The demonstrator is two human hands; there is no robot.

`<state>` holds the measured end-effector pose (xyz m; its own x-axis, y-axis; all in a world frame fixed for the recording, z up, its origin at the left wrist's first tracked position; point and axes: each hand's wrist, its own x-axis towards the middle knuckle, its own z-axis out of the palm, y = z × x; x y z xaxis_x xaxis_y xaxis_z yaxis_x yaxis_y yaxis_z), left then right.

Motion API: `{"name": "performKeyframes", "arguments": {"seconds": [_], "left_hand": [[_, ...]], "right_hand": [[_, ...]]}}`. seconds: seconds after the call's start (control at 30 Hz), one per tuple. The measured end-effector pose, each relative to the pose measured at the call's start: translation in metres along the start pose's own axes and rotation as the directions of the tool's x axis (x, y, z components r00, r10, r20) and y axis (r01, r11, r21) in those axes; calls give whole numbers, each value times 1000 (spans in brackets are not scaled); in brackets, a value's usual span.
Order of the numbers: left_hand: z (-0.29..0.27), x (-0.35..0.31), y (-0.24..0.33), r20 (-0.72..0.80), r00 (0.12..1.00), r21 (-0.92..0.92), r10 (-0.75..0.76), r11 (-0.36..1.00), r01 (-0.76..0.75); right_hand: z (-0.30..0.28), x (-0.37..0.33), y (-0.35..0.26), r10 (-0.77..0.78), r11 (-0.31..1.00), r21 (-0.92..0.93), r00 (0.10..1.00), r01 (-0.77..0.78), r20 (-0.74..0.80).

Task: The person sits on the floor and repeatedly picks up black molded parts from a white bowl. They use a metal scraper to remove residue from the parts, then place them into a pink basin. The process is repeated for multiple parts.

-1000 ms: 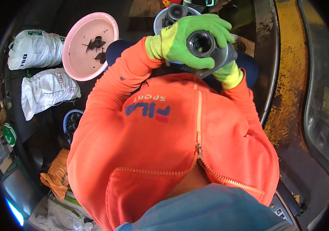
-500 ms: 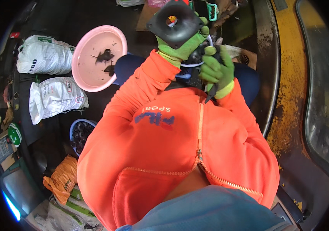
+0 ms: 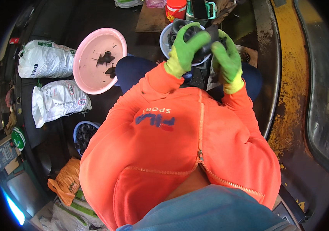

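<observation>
Black part in the gloved hands, above a light-blue basin.
Left hand: fingers and thumb closed around the black part, which sits between both hands. Right hand: fingers bent, at the part's right side; whether it grips cannot be told. Beneath: light-blue basin with further black pieces. Beyond it, a red container. To the left, a pink basin containing dark pieces; farther left, two white sacks, one nearer the wearer than the other.
</observation>
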<state>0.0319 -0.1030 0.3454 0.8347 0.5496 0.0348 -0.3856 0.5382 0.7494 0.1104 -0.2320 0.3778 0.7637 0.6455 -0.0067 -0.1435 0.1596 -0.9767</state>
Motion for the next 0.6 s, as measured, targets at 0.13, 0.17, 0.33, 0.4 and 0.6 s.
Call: {"name": "performKeyframes", "arguments": {"seconds": [0.13, 0.17, 0.33, 0.4, 0.6], "left_hand": [[-5, -8, 2, 119, 970, 16, 213, 976, -216], [-7, -8, 2, 105, 965, -214, 239, 953, -213], [-11, -14, -11, 182, 983, -271, -11, 961, 61], [-16, -11, -12, 100, 992, -424, -74, 899, 110], [-41, -5, 5, 135, 938, -505, -319, 793, 342]], "right_hand": [[-20, 12, 1, 143, 901, 395, 983, -176, 113], [-26, 13, 4, 123, 838, 511, 979, -189, 160], [-11, 11, 46, 346, 709, 515, 874, -481, 340], [-4, 10, 54, 263, 938, 204, 959, -280, 109], [-33, 6, 25, 138, 926, -363, 988, -104, 71]]}}
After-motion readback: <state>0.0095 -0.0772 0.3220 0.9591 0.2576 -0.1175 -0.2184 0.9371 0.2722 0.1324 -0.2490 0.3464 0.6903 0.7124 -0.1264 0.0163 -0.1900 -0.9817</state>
